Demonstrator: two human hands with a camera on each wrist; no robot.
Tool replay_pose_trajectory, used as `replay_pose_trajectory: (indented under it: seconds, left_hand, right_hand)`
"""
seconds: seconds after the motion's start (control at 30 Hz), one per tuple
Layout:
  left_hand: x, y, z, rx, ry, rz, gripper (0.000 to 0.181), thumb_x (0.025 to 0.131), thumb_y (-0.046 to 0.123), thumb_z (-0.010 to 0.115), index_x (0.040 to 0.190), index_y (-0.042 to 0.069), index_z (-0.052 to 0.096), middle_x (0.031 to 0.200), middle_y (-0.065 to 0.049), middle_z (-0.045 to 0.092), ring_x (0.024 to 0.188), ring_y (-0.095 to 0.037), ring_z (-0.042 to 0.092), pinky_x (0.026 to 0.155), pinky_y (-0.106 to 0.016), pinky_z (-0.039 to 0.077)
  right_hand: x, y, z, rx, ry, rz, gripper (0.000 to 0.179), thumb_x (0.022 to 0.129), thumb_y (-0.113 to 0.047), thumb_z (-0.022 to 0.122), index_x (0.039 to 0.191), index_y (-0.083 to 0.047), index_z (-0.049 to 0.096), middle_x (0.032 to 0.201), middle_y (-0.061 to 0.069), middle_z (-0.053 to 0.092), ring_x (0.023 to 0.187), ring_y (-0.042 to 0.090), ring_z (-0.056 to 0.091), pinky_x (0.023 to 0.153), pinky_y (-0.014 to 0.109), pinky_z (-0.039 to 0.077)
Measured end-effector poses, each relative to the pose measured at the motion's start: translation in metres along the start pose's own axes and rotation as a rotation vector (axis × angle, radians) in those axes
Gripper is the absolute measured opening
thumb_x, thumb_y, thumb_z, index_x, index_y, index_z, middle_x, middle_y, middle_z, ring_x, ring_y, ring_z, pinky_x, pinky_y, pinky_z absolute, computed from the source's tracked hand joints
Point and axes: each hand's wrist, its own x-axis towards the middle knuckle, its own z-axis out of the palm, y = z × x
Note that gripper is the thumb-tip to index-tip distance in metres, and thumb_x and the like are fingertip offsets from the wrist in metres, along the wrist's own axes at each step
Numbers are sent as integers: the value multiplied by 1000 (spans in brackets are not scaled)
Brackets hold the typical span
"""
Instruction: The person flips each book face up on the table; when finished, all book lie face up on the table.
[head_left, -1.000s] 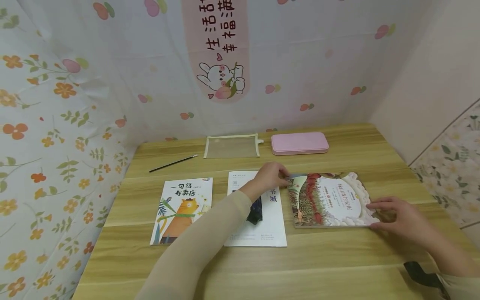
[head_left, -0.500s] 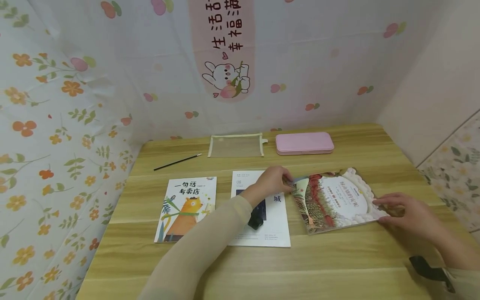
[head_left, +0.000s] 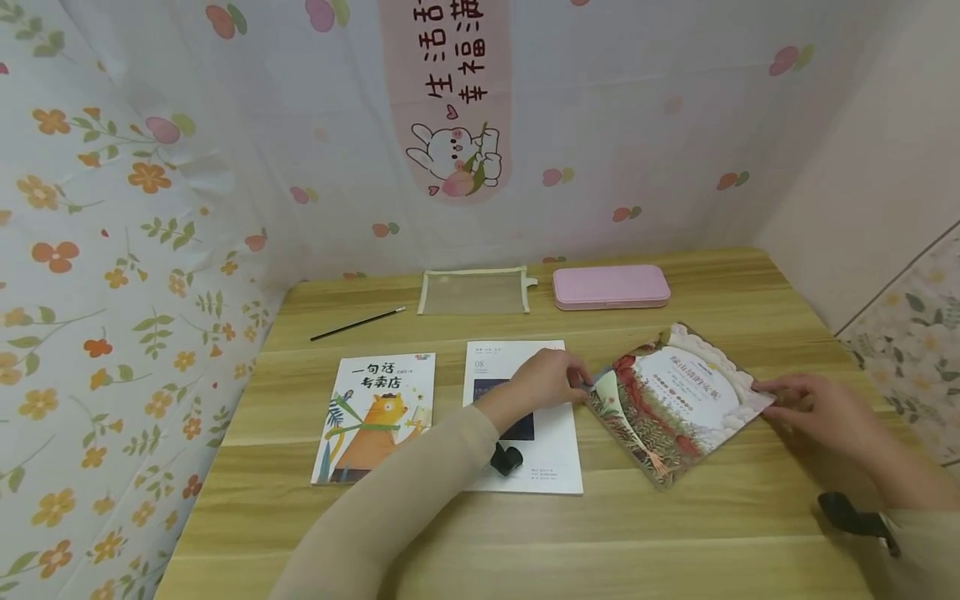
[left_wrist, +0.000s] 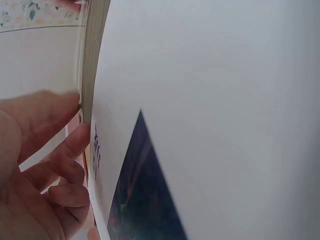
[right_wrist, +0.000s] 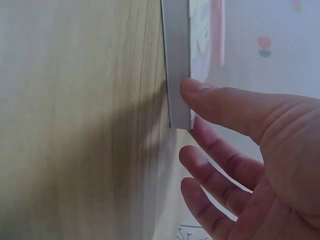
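Note:
A picture book with a lacy white border and red-and-green plants on its cover lies turned at an angle on the right part of the table. My left hand pinches its left corner between thumb and index finger, with the forearm reaching over a white book. At the opposite corner, the right hand holds the picture book the same way. The right wrist view shows the thumb against the book's spine, other fingers spread below. In the left wrist view the page edges meet my left fingertips.
A smaller book with a bear cover lies at left, partly behind the sleeve. Toward the back are a black pencil, a mesh zip pouch and a pink pencil case. Patterned cloth hangs behind and at left.
The picture book has turned clockwise from lying square to a slanted, diamond-like position, both hands staying at its corners. The head view has shifted slightly.

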Motion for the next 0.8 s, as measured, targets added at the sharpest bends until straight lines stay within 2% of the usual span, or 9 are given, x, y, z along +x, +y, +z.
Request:
replay_pose_trajectory:
  seconds: [0.2,0.43,0.53,0.63,0.7,0.8]
  left_hand:
    - [-8,3,3,-60,-13,-1,10,92,15,78,100,21,81,84,10,72,74,-3,56,68,-17,42]
    - [-16,7,11,-141,-64,-6,15,89,13,80,102,20,80,80,10,72,71,-1,60,66,-16,45]
    - [-20,11,15,-148,-89,7,16,89,14,81,104,20,78,78,11,72,70,1,61,66,-16,46]
    - [-24,16,19,-158,-98,13,17,88,15,82,104,20,77,78,12,73,69,2,62,68,-16,48]
    - [-26,18,22,-170,-97,16,18,88,16,83,104,20,78,78,12,74,68,4,63,75,-16,49]
    - [-30,23,27,-200,-99,4,17,87,17,84,103,19,79,77,12,75,67,5,63,75,-15,49]
  right_hand:
    - [9,3,-1,24,0,1,31,89,-15,81,118,-10,76,88,7,69,63,1,47,50,26,39]
    - [22,7,-3,38,-7,4,28,90,-17,80,117,-10,76,82,1,65,71,-6,50,51,27,42]
    - [30,11,-3,29,-3,-28,27,90,-16,80,116,-10,77,87,3,70,74,-12,49,53,26,42]
    - [38,15,-4,37,0,-68,26,91,-13,79,116,-9,77,91,8,73,73,-11,51,54,26,43]
    - [43,19,-4,44,-3,-95,26,90,-11,80,116,-9,77,96,10,73,72,-8,53,54,26,44]
    - [51,22,-4,38,-9,-138,27,89,-10,81,115,-10,78,106,16,74,77,-10,55,58,24,46]
